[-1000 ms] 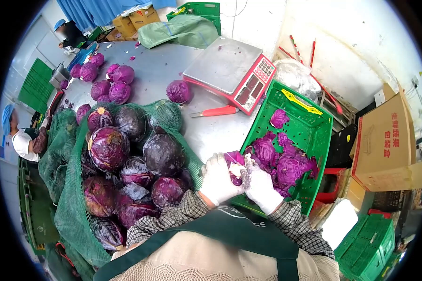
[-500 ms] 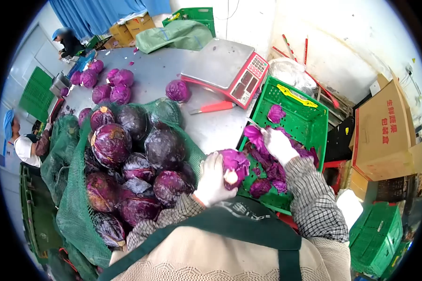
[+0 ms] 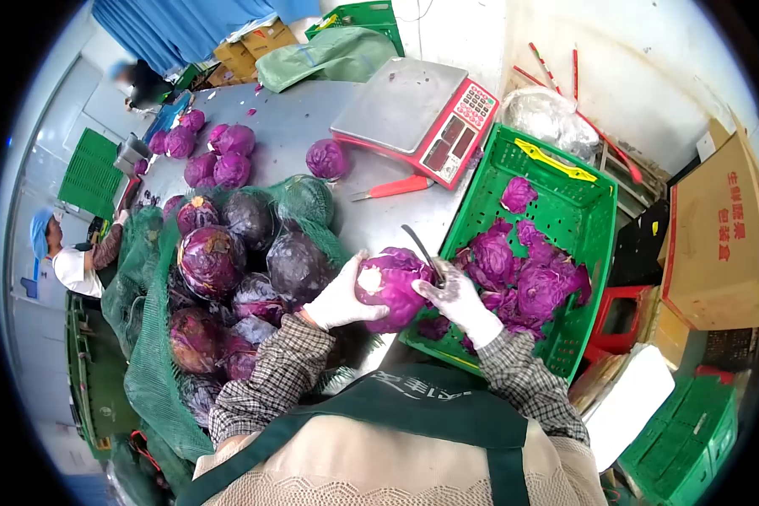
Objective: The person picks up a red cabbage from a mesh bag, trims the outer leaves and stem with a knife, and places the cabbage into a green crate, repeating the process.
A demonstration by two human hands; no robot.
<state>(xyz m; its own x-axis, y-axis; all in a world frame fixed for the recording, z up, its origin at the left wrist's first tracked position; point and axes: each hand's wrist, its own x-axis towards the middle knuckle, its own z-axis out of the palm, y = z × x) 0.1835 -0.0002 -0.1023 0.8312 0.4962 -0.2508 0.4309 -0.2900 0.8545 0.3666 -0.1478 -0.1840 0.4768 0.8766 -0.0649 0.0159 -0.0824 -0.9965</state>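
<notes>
A peeled red cabbage [image 3: 394, 295] with its pale cut stem showing sits in my gloved left hand [image 3: 342, 297], whose fingers wrap its left side. My gloved right hand [image 3: 462, 304] is closed around a knife [image 3: 418, 243] with a thin, dark, curved blade pointing up and left; its handle is mostly hidden in the glove. The right thumb touches the cabbage's right side. Loose purple cabbage leaves [image 3: 550, 285] lie in the green crate [image 3: 472, 202] to the right. On the left, a green mesh sack [image 3: 156, 371] bulges with several untrimmed red cabbages [image 3: 212, 261].
A red-framed weighing scale [image 3: 405, 101] stands on the metal table [image 3: 304, 110], beside a red-handled knife [image 3: 401, 187]. Several trimmed cabbages [image 3: 232, 169] sit farther back. Cardboard boxes [image 3: 717, 232] line the right side. Two people [image 3: 80, 263] are at the left and far back.
My right hand has moved left from above the crate's leaves to the cabbage, bringing the knife blade into clear view. The left hand and cabbage have shifted slightly left, and the view has turned.
</notes>
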